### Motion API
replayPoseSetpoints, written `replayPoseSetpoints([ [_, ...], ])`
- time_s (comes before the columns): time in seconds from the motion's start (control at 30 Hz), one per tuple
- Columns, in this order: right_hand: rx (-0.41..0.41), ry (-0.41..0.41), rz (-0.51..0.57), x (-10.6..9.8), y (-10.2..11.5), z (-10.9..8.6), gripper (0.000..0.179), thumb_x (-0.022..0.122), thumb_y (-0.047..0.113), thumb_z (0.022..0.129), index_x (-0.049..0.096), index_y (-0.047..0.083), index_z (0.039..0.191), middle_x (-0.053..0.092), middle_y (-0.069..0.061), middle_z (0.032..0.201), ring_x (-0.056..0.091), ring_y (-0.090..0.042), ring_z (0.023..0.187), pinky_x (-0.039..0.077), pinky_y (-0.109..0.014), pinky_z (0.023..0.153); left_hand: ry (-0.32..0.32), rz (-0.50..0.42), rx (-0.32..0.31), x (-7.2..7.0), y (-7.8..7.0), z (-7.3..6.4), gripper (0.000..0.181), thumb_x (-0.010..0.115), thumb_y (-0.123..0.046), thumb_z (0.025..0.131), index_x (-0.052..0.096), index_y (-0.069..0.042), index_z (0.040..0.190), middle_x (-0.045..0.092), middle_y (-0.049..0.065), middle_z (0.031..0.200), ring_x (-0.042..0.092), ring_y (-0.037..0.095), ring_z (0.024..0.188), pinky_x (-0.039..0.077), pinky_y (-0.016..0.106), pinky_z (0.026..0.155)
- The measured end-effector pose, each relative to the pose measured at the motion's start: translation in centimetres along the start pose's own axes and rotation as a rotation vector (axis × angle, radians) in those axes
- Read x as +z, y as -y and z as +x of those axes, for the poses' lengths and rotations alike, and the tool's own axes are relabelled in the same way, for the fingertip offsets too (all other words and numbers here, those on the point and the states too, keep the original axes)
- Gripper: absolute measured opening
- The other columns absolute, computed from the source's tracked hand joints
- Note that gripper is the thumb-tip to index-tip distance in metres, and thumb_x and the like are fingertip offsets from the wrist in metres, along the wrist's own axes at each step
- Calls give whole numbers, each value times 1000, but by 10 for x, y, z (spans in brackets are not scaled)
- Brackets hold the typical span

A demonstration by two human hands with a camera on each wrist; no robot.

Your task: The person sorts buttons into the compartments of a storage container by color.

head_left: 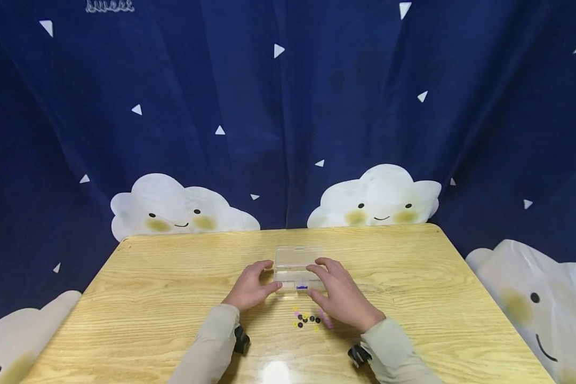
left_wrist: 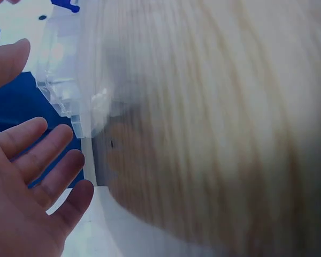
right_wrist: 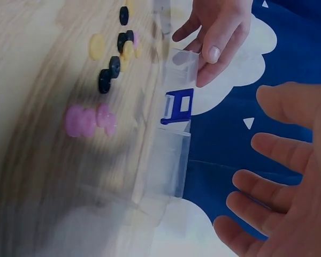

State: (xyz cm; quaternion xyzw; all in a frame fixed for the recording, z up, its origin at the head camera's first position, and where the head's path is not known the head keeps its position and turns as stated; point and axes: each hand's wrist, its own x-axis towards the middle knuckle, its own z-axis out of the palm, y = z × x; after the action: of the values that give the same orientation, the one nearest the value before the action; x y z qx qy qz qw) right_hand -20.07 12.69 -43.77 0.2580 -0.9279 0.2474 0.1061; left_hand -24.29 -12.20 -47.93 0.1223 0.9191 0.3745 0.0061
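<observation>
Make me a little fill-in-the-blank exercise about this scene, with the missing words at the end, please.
The box has a latch coloured ____.
The loose pieces are pink, yellow and ____.
The pieces lie on the wooden ____.
Smiling ____ decorate the curtain.
Missing words: blue; black; table; clouds.

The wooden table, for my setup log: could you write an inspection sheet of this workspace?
Surface: wooden table, bright glare near the front.
Job's things: clear box with a blue latch; black discs, yellow discs and pink discs loose on its near side.
Clutter: nothing seen.
Hands: left hand at the box's left end, right hand by its right end; neither grips it.
Cables: nothing seen.
Surroundings: dark blue curtain with clouds and white triangles.
</observation>
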Motion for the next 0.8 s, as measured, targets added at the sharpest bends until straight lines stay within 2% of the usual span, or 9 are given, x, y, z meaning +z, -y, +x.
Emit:
replayPoseSetpoints([
  [0.3, 2, -7, 9, 4, -3, 1, 46, 73, 23, 89, 62, 7, 131, 53, -21, 140, 48, -39, 132, 43, -58, 104, 45, -54, 27, 0, 1, 8, 63, 75, -30, 86, 54, -2, 139, 60, 16, 137, 54, 34, 130, 43, 52, 108],
  [0.57, 32, 29, 35, 7, -2, 3, 47, 73, 24, 90, 60, 9, 134, 51, -19, 143, 46, -38, 134, 40, -58, 106, 62, -34, 40, 1, 2, 13, 62, 75, -32, 87, 55, -6, 139, 61, 14, 137, 53, 34, 131, 41, 52, 110],
  [0.8, -2, 24, 10, 8, -1, 6, 48, 73, 23, 90, 59, 8, 134, 52, -20, 142, 48, -39, 132, 43, -57, 104, 69, -9, 26, 1, 2, 13, 66, 75, -31, 86, 53, -3, 141, 59, 16, 139, 52, 35, 131, 41, 52, 110],
])
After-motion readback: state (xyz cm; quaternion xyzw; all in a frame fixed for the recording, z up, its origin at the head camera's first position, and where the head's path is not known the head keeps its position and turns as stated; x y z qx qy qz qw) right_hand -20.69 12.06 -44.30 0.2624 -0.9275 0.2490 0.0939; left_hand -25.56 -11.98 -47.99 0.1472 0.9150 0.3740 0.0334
